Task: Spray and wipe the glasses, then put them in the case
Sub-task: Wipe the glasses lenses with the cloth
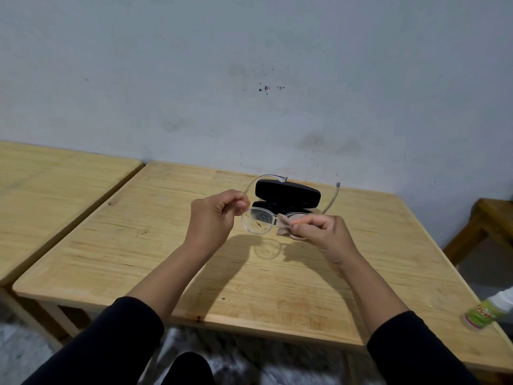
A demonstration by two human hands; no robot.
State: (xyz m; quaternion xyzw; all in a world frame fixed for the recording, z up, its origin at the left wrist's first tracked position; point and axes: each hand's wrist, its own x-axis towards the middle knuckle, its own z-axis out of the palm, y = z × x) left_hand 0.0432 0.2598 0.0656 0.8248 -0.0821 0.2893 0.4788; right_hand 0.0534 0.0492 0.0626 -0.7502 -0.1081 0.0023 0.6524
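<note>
Clear-framed glasses [258, 221] are held up above the wooden table [166, 245], arms unfolded and pointing away from me. My left hand [215, 216] pinches the frame at its left hinge. My right hand [323, 230] presses a small beige cloth [283, 228] against the right lens, which is mostly hidden by cloth and fingers. The left lens shows brownish specks. Behind the glasses a black case [287, 190] lies open on the table, lid up.
A spray bottle [488, 312] with a green label lies on its side at the table's right edge. A second wooden table [50, 190] stands to the left, a wooden stool [483, 232] to the right. A grey wall is close behind.
</note>
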